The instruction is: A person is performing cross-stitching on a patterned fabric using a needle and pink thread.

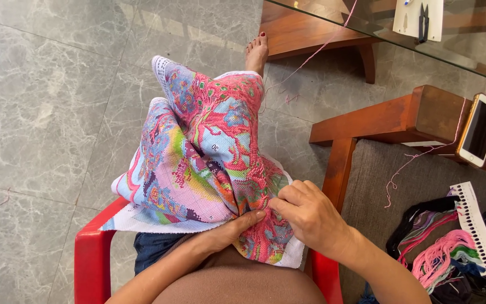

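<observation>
Lying under both hands [279,219]: embroidered cloth [209,152].

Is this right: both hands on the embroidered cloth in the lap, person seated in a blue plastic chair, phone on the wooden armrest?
Not quite. The chair is red, not blue, as the head view shows. Otherwise correct: left hand and right hand on the embroidered cloth, phone on the wooden armrest.

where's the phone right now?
In the head view, the phone lies far right on the wooden armrest, screen up, above the bundle of embroidery threads on the seat.
</observation>
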